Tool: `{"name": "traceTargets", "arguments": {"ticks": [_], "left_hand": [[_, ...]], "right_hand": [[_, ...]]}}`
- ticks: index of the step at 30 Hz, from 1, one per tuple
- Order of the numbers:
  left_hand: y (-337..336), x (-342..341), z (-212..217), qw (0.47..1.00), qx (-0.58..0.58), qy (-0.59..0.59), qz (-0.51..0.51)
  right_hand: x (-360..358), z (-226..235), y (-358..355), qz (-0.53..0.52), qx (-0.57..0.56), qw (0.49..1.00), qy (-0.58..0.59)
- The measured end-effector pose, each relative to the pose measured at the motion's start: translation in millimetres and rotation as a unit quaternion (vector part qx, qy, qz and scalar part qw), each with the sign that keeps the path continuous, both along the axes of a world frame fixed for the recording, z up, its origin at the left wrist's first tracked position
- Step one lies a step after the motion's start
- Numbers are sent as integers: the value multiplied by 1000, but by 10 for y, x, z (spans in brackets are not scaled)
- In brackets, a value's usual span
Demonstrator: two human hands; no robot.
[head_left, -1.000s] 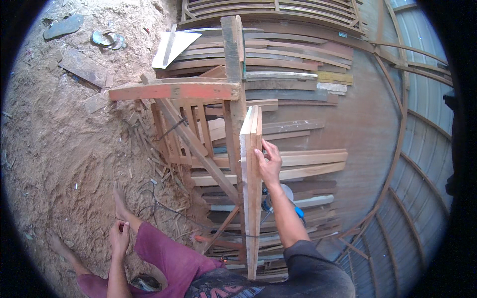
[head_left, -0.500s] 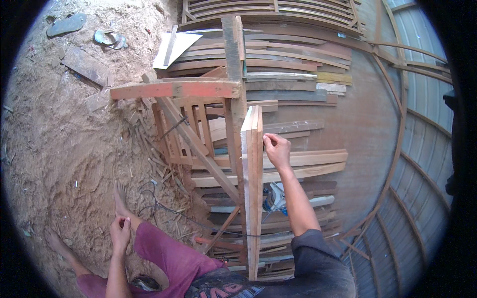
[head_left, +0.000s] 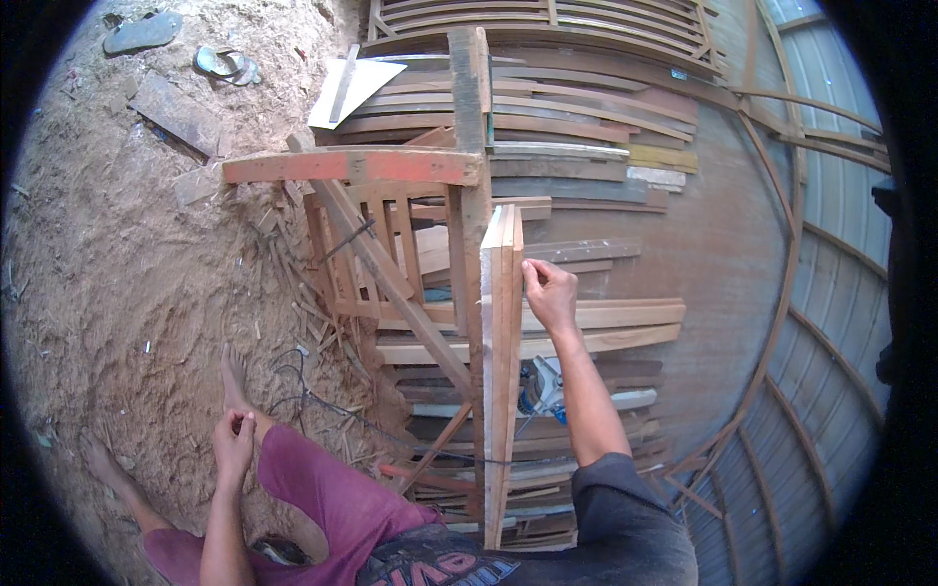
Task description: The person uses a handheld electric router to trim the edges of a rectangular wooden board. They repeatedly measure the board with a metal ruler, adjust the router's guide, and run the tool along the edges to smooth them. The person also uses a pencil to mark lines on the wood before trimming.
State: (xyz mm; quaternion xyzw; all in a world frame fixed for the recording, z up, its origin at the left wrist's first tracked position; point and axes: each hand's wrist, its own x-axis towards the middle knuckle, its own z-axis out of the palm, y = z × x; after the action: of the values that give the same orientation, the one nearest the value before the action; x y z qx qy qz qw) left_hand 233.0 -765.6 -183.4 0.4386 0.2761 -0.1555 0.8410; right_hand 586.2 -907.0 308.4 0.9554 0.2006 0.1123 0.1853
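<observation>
Stacked boards (head_left: 502, 371), pale on the left side and brown on the right, run lengthwise in front of me on a wooden stand (head_left: 469, 127). My right hand (head_left: 552, 293) is closed beside their right edge near the far end, thumb and fingertips pinched together. Whatever is in that pinch, if anything, is too small to make out. Low on the left, over my leg, my left hand (head_left: 234, 444) is closed too, thumb against the fingers. I cannot see what it holds. A blue-and-white power tool (head_left: 542, 386) shows partly behind my right forearm.
A red-faced beam (head_left: 352, 167) juts left from the stand, with a diagonal brace (head_left: 386, 273) below. Many planks (head_left: 586, 317) lie beyond the boards. A black cable (head_left: 362, 420) crosses the sawdust-covered ground. Sandals (head_left: 227, 66) lie far left; a corrugated metal wall (head_left: 840, 254) stands right.
The view has shifted slightly. Both hands keep their closed shape, and the right one stays by the boards' edge. The boards look unmoved on the stand.
</observation>
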Motion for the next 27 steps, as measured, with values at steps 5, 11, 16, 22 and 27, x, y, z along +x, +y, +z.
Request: {"name": "traceTargets", "arguments": {"ticks": [5, 11, 16, 22, 27], "left_hand": [[31, 7, 41, 1000, -4, 5, -6], [-3, -20, 45, 999, -33, 12, 18], [-10, -54, 15, 1000, -16, 21, 2], [-3, -63, 38, 999, -30, 37, 2], [57, -52, 91, 999, -42, 34, 5]], "right_hand": [[-28, -38, 76, 37, -48, 998, -13], [-33, -74, 72, 39, -72, 996, -28], [-34, -134, 62, 61, -88, 993, -50], [-54, -183, 71, 54, -123, 988, -75], [-67, -223, 64, 61, -115, 987, -90]]}}
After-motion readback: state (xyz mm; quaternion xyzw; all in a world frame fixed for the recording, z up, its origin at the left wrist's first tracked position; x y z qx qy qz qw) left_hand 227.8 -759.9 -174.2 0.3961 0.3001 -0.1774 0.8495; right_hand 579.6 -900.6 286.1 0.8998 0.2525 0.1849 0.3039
